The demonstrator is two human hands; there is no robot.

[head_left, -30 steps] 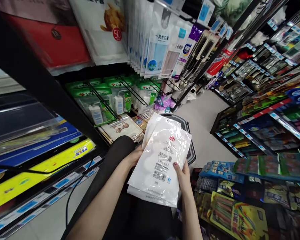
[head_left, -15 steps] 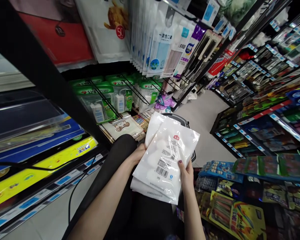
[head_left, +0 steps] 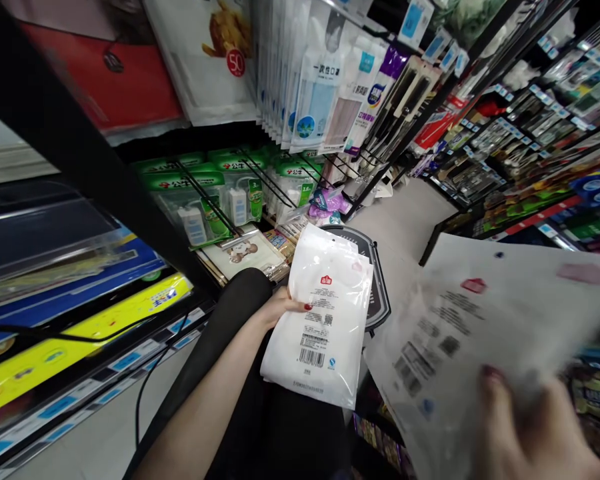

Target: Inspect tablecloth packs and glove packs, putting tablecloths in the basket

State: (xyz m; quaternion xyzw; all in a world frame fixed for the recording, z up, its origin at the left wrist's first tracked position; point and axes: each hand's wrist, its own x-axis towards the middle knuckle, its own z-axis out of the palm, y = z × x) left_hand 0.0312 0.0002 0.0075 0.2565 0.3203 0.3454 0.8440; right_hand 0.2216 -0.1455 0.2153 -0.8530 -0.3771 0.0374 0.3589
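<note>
My left hand (head_left: pixel 283 307) grips the left edge of a small stack of white plastic packets (head_left: pixel 316 333), thumb on top. Their printed side faces me, with a red logo, small text and a barcode; the contents cannot be made out. Out to the right, my right hand (head_left: pixel 535 427) is closed on another white packet (head_left: pixel 445 333) with the same red logo and barcode. This packet is tilted, close to the camera and smeared by motion. The two hands are well apart, and the stack sits above my dark-clothed lap.
Behind the stack stands a dark grey plastic object (head_left: pixel 380 283) with rounded corners. Green-topped packs (head_left: pixel 195 200) and mask packets (head_left: pixel 313 87) hang at the rack with protruding hooks. A black shelf post (head_left: pixel 95 173) slants at left. More stocked shelves (head_left: pixel 555 113) line the right.
My right hand has moved right and nearer the camera, taking one packet off the stack. My left hand keeps the others, its thumb now showing on top.
</note>
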